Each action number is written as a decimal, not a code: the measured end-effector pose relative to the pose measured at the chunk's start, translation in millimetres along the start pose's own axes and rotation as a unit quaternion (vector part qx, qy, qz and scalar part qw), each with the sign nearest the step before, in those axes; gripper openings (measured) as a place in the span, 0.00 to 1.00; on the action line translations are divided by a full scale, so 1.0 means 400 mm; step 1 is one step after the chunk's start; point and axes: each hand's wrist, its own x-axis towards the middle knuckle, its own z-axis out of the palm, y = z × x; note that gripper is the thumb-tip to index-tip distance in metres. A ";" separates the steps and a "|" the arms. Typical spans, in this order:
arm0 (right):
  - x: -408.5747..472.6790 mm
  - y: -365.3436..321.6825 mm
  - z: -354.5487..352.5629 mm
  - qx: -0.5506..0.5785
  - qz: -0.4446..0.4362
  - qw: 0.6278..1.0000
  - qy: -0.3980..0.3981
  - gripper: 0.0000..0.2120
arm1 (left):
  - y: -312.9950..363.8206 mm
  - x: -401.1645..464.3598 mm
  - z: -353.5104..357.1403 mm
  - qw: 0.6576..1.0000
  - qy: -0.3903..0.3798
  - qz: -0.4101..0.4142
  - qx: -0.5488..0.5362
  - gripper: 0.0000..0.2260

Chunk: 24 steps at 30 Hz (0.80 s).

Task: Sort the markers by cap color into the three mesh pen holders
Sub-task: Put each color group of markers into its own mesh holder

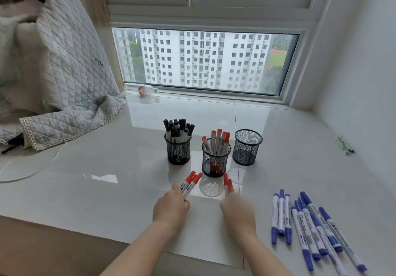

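Observation:
Three black mesh pen holders stand on the glossy white sill. The left holder (178,149) is full of black-capped markers, the middle holder (216,160) has several red-capped markers, and the right holder (246,147) is empty. My left hand (170,207) grips a few red-capped markers (190,183) pointing up toward the middle holder. My right hand (237,211), blurred, holds two red-capped markers (228,185) just in front of that holder. Several blue-capped markers (308,224) lie loose on the sill to the right.
A quilted grey blanket (64,95) drapes over the left side, with a white cable (32,172) below it. A small bottle (145,90) lies by the window frame. Green pens (345,145) lie near the right wall. The sill's front edge (85,230) runs near my arms.

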 end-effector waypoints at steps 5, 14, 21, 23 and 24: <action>0.068 -0.033 -0.042 0.216 0.061 0.974 -0.031 0.07 | 0.050 0.040 -0.034 0.997 0.059 -0.002 -0.055 0.06; 0.269 -0.214 -0.205 0.397 0.018 0.917 0.016 0.18 | 0.225 0.226 -0.128 0.924 0.087 0.037 -0.371 0.10; 0.358 -0.270 -0.186 0.511 0.015 0.853 0.107 0.24 | 0.297 0.315 -0.110 0.870 0.142 0.038 -0.471 0.10; 0.364 -0.261 -0.153 0.506 0.028 0.855 0.113 0.24 | 0.302 0.323 -0.088 0.870 0.139 0.026 -0.472 0.10; 0.366 -0.255 -0.136 0.497 0.030 0.861 0.107 0.23 | 0.300 0.326 -0.076 0.869 0.139 0.020 -0.474 0.11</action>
